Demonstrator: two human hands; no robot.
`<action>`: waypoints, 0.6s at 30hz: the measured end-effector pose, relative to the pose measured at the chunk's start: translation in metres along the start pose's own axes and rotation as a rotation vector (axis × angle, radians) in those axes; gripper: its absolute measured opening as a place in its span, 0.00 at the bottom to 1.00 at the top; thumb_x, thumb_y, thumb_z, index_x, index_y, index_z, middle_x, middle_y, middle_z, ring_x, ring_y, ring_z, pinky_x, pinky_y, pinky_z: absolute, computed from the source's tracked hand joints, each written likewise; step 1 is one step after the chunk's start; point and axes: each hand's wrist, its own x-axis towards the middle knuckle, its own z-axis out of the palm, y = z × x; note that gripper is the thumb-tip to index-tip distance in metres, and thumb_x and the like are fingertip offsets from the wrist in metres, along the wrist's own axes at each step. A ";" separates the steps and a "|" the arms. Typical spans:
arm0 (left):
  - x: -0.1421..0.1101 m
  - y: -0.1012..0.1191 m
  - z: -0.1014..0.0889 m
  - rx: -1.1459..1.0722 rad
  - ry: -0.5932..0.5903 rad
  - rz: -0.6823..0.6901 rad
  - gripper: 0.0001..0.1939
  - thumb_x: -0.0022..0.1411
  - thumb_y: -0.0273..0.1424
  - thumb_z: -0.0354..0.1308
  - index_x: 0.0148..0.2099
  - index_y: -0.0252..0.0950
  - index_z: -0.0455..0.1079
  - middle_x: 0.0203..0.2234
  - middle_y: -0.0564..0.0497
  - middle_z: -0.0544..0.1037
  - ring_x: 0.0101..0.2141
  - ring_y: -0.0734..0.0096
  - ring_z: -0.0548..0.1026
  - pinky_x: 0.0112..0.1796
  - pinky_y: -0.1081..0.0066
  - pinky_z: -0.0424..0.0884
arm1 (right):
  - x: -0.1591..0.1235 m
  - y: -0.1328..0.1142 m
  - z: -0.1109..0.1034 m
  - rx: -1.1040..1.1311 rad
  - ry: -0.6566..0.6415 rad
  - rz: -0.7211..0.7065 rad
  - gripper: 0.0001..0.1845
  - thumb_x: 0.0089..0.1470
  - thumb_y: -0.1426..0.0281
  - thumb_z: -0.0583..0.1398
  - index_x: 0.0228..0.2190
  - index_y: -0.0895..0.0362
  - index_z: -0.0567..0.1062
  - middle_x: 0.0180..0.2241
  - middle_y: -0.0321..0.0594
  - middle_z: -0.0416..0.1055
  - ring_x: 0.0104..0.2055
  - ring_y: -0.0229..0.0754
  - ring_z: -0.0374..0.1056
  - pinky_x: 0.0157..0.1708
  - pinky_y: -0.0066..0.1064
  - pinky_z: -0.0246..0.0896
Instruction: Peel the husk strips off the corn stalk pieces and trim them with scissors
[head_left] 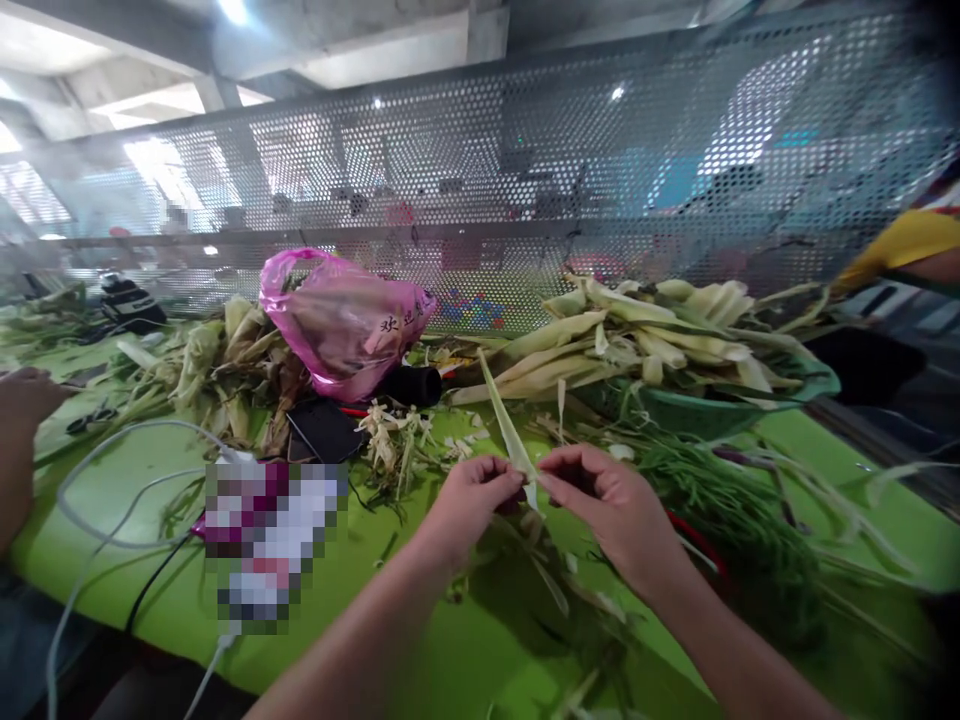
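Note:
A pale green corn husk strip [501, 410] points up and away between my two hands above the green table. My left hand [480, 495] is closed in a pinch on its lower end. Thumb and fingers of my right hand [600, 500] pinch the same end, close beside the left fingertips. Small husk scraps [551, 580] lie on the table under both hands. To the right of my right hand rests a bundle of thin green strands [720, 510], with a red curved thing [697, 545] partly hidden at its edge.
Corn husks [652, 325] fill a green basin [697, 408] at the back right. A pink plastic bag [337, 325] stands behind a dark flat object [324, 432]. White cables [67, 500] cross the left side. Another person's hand [30, 395] is at the left edge. A perforated metal screen [450, 170] rises behind.

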 end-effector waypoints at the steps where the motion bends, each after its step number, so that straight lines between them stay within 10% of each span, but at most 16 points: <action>1: 0.000 0.001 -0.001 0.000 0.006 -0.009 0.14 0.47 0.38 0.65 0.27 0.31 0.68 0.20 0.52 0.70 0.22 0.78 0.66 0.28 0.74 0.62 | 0.000 0.000 -0.002 -0.020 0.009 -0.032 0.08 0.51 0.64 0.63 0.33 0.56 0.76 0.29 0.38 0.74 0.31 0.41 0.69 0.32 0.32 0.66; 9: -0.002 0.000 -0.004 -0.061 -0.018 -0.064 0.09 0.49 0.33 0.61 0.27 0.32 0.67 0.20 0.54 0.69 0.20 0.80 0.64 0.25 0.76 0.60 | -0.001 -0.006 0.000 -0.258 -0.017 -0.385 0.05 0.54 0.71 0.60 0.33 0.52 0.78 0.33 0.39 0.73 0.36 0.42 0.70 0.35 0.33 0.66; 18: -0.004 0.003 -0.004 -0.182 -0.049 -0.108 0.09 0.46 0.30 0.63 0.28 0.33 0.66 0.21 0.53 0.71 0.20 0.80 0.65 0.25 0.76 0.59 | 0.000 0.001 0.000 -0.350 -0.026 -0.362 0.03 0.56 0.69 0.60 0.31 0.53 0.75 0.33 0.38 0.71 0.36 0.42 0.69 0.37 0.33 0.64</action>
